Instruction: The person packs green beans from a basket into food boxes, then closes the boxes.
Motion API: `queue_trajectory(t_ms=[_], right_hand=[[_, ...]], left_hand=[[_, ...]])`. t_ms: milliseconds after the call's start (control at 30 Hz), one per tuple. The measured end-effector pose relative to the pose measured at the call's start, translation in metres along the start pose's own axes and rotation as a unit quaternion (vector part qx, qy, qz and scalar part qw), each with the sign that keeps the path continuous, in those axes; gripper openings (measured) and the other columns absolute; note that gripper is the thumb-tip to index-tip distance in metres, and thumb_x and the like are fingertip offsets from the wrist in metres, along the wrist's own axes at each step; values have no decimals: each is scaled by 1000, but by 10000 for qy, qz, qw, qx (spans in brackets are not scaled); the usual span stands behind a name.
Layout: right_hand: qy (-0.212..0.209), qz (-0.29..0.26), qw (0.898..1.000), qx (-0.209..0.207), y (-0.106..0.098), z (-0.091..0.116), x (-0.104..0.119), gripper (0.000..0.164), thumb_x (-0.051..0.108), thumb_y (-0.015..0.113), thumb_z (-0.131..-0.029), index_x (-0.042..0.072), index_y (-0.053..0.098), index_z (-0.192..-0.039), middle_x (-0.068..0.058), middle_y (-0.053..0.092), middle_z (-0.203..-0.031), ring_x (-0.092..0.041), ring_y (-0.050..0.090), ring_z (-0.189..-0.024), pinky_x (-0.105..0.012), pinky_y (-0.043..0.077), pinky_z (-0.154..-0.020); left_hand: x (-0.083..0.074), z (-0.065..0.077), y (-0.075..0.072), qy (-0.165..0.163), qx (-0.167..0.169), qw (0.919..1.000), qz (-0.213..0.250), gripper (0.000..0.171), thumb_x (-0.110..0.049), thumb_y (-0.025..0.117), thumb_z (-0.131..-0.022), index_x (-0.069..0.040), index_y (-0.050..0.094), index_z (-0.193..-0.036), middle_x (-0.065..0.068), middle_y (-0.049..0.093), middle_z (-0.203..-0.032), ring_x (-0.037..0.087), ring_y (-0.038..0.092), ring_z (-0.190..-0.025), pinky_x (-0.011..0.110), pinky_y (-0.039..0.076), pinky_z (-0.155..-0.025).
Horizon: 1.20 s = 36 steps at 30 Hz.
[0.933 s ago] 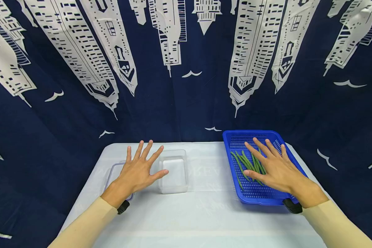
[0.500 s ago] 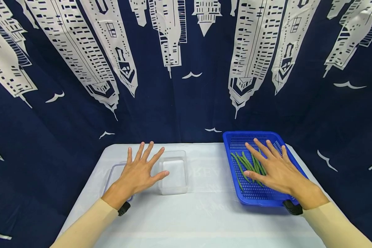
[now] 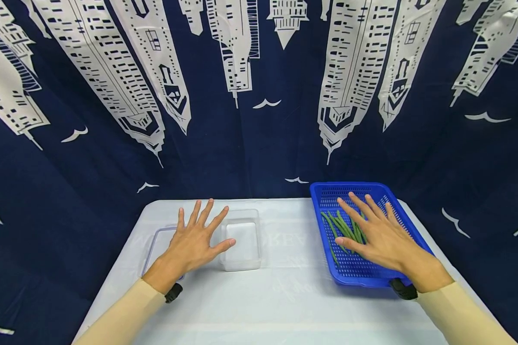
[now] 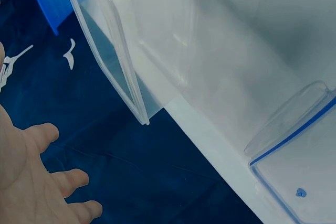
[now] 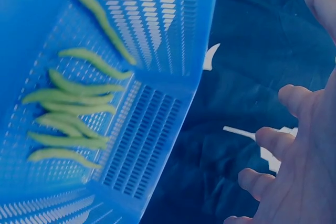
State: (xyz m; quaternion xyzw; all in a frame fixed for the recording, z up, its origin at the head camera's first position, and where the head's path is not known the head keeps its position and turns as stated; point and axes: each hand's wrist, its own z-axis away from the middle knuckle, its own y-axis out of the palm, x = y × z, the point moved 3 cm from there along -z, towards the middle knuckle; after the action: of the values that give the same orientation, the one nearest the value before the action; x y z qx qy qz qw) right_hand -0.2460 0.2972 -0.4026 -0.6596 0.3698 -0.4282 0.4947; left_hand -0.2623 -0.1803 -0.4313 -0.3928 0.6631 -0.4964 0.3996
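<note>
My left hand [image 3: 192,245] hovers palm down with fingers spread, between a clear plastic container [image 3: 241,258] and a clear lid [image 3: 153,247] with a blue-edged rim. It holds nothing; part of the lid is hidden under it. In the left wrist view the container [image 4: 113,40] stands apart from the fingertips [image 4: 79,177]. My right hand [image 3: 382,239] is spread above a blue perforated basket [image 3: 343,275], also with nothing in its grasp. Several green beans [image 3: 345,227] lie loose on the basket floor, some hidden by that hand. The right wrist view shows the beans [image 5: 73,98] more fully.
A white cloth covers the table [image 3: 285,297], its far edge just beyond the container and basket. Behind it hangs a dark blue cloth [image 3: 241,153] printed with white buildings and birds. A dark band [image 3: 403,289] sits on my right wrist.
My right hand has shifted slightly to the left over the basket. The left hand has hardly moved, and the container, lid, basket and beans stay where they were.
</note>
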Motion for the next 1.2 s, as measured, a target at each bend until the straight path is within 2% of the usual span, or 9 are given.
queue_trajectory(t_ms=[100, 333, 467, 700, 967, 1200], right_hand=[[-27, -61, 10000, 23, 0, -1, 6, 98, 76, 62, -111, 37, 17, -189, -10, 9, -199, -58, 8, -181, -86, -5, -139], [-165, -194, 9997, -57, 5, -4, 22, 94, 73, 63, -113, 39, 19, -188, -12, 15, -198, -59, 14, -180, -89, 8, -138], [-201, -240, 9995, -85, 10, -5, 27, 92, 72, 63, -113, 40, 20, -188, -13, 19, -198, -60, 16, -179, -89, 12, -138], [-180, -352, 9992, 51, 19, -3, 28, 91, 73, 62, -113, 35, 27, -187, -12, 19, -198, -59, 16, -180, -88, 13, -138], [-149, -438, 9989, 108, 23, -3, 26, 89, 72, 62, -114, 34, 29, -187, -13, 20, -197, -59, 17, -179, -88, 13, -138], [-157, -399, 9990, 143, 22, -4, 20, 87, 70, 60, -115, 35, 27, -187, -14, 21, -197, -60, 19, -179, -87, 17, -138]], left_hand=[[-1, 0, 3, -15, 19, 10000, 45, 92, -83, 55, -109, -37, 33, -185, 14, 15, -197, 50, 9, -184, 88, 4, -140], [-4, 1, 13, -107, 116, 9995, 278, 91, -82, 54, -110, -36, 33, -185, 14, 15, -197, 51, 10, -183, 87, 2, -140], [-5, 2, 21, -140, 148, 9991, 384, 92, -83, 54, -110, -36, 32, -186, 15, 15, -197, 51, 10, -183, 87, 3, -140], [-10, 7, 42, -212, 445, 9974, 535, 95, -86, 50, -110, -36, 28, -187, 12, 9, -198, 50, 9, -184, 87, 2, -140], [-11, 16, 61, -411, 498, 9954, 714, 98, -87, 50, -109, -30, 29, -187, 17, 12, -198, 53, 18, -181, 86, 15, -140], [-7, 19, 69, -482, 553, 9928, 945, 109, -86, 53, -109, -18, 22, -188, 18, 6, -198, 54, 18, -181, 81, 25, -140]])
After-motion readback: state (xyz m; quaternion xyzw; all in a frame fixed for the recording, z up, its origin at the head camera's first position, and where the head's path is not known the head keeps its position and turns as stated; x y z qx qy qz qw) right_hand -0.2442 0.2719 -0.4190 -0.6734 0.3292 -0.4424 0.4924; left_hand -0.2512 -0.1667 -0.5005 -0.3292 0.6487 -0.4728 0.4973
